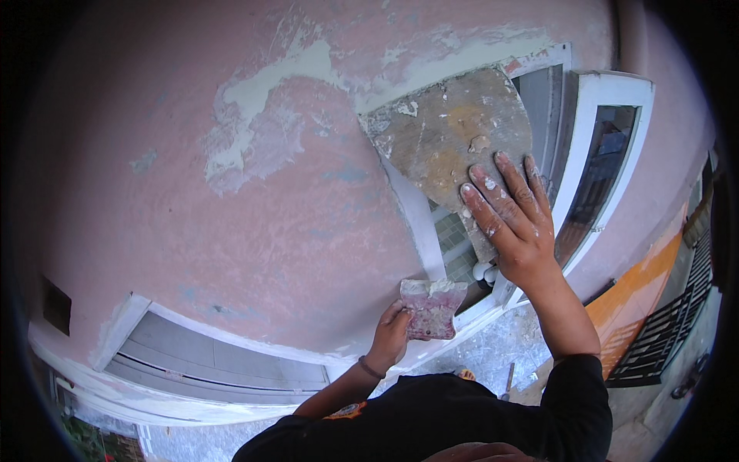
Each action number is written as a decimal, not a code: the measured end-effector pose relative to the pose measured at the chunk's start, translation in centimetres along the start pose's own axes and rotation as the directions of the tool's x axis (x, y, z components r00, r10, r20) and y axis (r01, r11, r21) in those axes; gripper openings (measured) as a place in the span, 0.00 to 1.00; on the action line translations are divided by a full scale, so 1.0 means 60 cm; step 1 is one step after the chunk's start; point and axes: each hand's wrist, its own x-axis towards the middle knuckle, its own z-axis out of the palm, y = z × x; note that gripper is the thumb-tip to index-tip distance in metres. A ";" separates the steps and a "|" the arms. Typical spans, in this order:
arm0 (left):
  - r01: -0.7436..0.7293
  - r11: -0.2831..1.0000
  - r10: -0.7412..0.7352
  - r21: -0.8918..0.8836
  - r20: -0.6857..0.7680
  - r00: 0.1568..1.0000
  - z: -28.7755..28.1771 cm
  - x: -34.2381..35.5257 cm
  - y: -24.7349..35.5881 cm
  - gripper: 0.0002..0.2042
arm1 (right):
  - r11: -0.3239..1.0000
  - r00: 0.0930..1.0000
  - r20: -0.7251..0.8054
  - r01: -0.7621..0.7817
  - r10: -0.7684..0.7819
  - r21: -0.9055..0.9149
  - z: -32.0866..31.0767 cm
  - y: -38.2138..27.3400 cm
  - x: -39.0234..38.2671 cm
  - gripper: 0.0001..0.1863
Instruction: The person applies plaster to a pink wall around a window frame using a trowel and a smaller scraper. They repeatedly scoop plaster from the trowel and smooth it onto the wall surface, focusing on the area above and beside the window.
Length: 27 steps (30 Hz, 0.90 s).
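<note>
The floor [493, 346] is a pale blue-grey, patchy surface, mottled with whitish and darker smears, and it turns a duller grey farther right. A thin, dark stick [509, 379] lies on it. Just left of that is a small yellow-and-white object [466, 374], partly hidden, its kind unclear.

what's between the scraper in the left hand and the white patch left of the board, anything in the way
Nothing visible: pink wall lies between scraper and patch. The board, under the right hand, is off to the right.
</note>
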 end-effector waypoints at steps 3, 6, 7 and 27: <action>0.003 1.000 -0.003 0.018 0.031 1.000 0.008 -0.001 0.001 0.16 | 1.000 1.000 -0.005 -0.002 0.002 0.004 -0.004 0.009 -0.002 0.22; 0.007 1.000 -0.008 0.023 0.056 0.998 0.009 -0.002 0.005 0.16 | 1.000 1.000 -0.006 0.001 -0.001 -0.002 -0.005 0.010 -0.001 0.22; 0.010 1.000 -0.011 0.010 0.064 0.998 0.009 -0.002 0.005 0.16 | 1.000 1.000 -0.012 0.006 -0.006 0.001 -0.006 0.009 0.000 0.22; 0.009 0.999 -0.011 0.033 0.055 0.998 -0.002 0.005 -0.019 0.14 | 1.000 0.980 0.199 0.016 -0.012 -0.021 -0.091 -0.007 0.041 0.24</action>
